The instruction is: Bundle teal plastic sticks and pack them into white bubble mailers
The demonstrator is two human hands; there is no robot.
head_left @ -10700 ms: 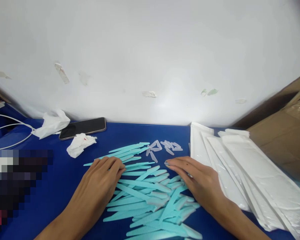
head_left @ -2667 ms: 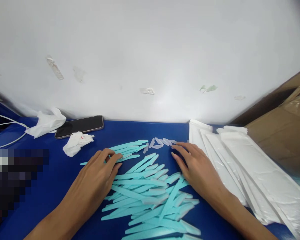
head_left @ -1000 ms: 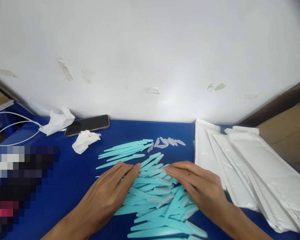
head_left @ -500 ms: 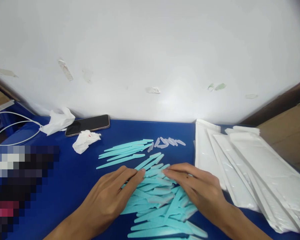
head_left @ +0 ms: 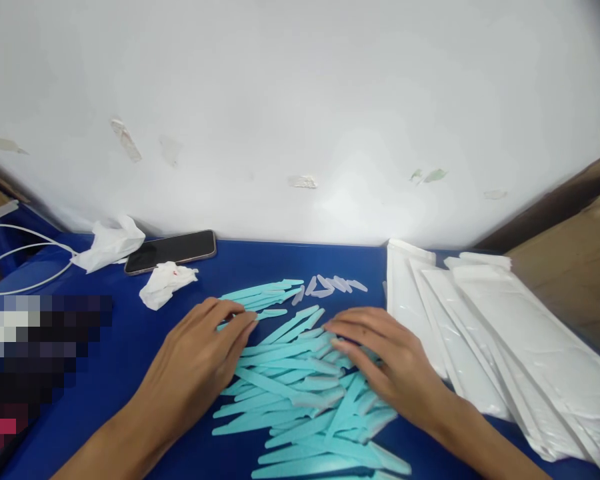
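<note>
A heap of turquoise eyebrow razors (head_left: 300,400) lies in front of me, their handles mostly pointing left. My left hand (head_left: 200,353) hovers at the heap's upper left, its fingertips over a lone turquoise razor (head_left: 273,313) and partly hiding it. I see nothing held in it. With thumb and forefinger apart, my right hand (head_left: 387,350) rests on the blade ends at the heap's upper right. Behind the heap are a small row of razors (head_left: 265,292) and several translucent blade caps (head_left: 325,287).
White padded mailers (head_left: 520,333) are stacked at the right, beside a cardboard box (head_left: 575,260). A phone (head_left: 175,250) and crumpled tissues (head_left: 167,283) lie at the back left, near a white cable (head_left: 55,250). A white wall (head_left: 300,100) borders the blue table (head_left: 250,257).
My left hand has moved left and up, away from the middle of the heap, uncovering more razor handles. My right hand has shifted slightly up with its fingers a little more spread.
</note>
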